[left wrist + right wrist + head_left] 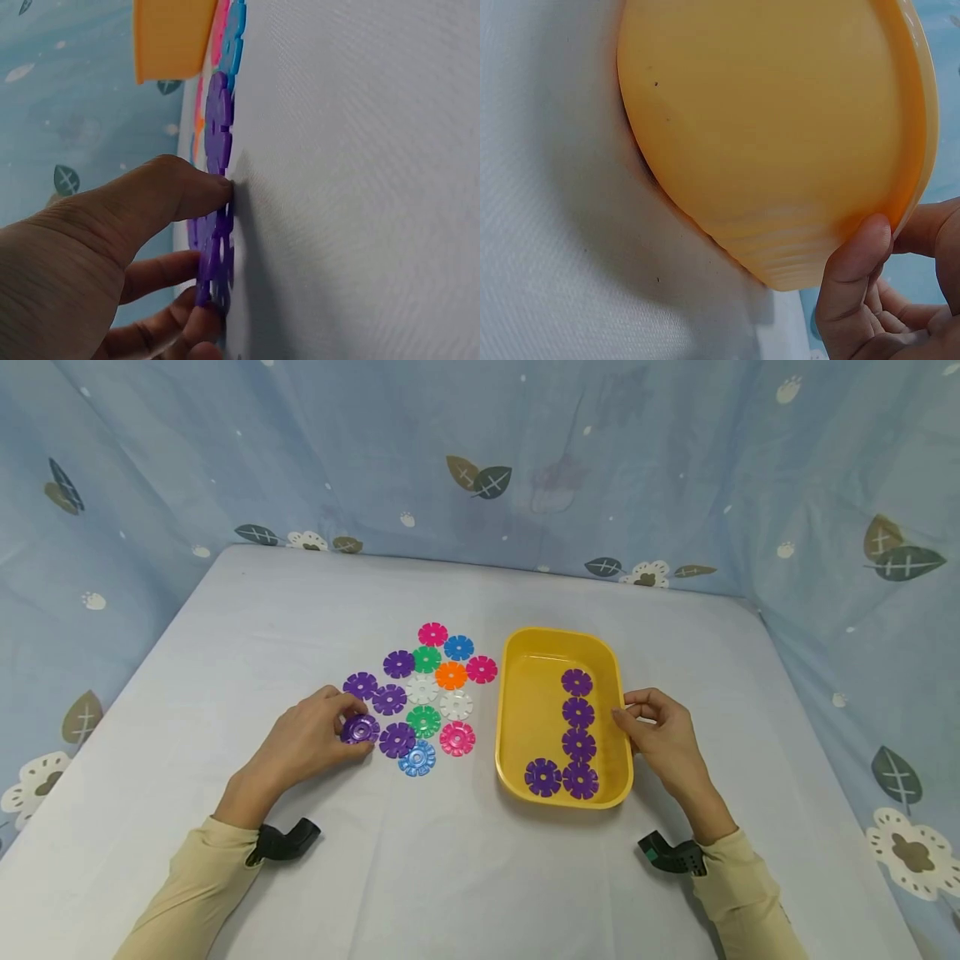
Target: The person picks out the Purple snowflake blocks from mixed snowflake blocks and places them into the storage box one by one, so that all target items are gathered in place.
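Head view: the left hand (311, 743) pinches a purple disc (361, 728) at the left edge of a cluster of discs (423, 693) lying flat on the table (225, 635). The disc touches a neighbouring purple one, so lifting it at an angle could probably drag or shift that neighbour. The right hand (663, 739) rests at the right rim of the yellow tray (525, 693), thumb and fingertips against the wall; the fingers are curled loosely. 5 purple discs (578, 743) lie in the tray in an L shape. A hard drop of another disc might scatter that row.

Left wrist view: the thumb (202, 191) presses the disc's (217, 255) edge and the fingers (180, 322) curl under its other side, so the grip is a narrow edge pinch. The disc is thin and slotted; such a pinch could slip, or a slot may catch on the next disc.

Right wrist view: the thumb (855, 262) presses the tray's (780, 135) outer wall below the rim. Whether the other fingers clamp the rim cannot be told. If the contact is light, the tray could slide.
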`<state>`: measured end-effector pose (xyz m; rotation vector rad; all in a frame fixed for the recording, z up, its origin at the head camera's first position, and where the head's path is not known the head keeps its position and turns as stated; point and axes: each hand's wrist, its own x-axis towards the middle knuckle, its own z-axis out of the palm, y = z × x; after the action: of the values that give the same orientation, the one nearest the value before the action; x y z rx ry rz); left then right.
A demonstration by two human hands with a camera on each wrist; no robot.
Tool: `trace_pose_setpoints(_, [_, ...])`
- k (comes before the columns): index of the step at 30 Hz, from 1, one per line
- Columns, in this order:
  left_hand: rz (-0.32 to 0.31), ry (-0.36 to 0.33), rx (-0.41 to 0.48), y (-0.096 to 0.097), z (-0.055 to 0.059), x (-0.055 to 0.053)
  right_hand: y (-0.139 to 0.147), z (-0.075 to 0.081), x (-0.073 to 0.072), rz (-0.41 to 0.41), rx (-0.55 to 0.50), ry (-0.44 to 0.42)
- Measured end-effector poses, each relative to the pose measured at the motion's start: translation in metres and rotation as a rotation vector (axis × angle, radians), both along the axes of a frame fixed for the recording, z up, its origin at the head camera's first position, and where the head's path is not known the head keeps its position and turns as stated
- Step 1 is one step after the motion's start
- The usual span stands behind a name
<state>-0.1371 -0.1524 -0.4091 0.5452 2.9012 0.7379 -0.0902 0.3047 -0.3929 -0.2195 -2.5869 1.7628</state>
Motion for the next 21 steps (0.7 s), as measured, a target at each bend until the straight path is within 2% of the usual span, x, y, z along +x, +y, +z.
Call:
trace_pose_setpoints(11, [-0.020, 0.042, -0.043, -0.002, 0.004, -0.001, 0.000, -0.001, 0.000, 0.002, 0.002, 0.005])
trace_pose_setpoints(21, [-0.045, 0.094, -0.046, 0.002, 0.014, -0.009, 0.000, -0.001, 0.000, 0.004, 0.014, 0.022])
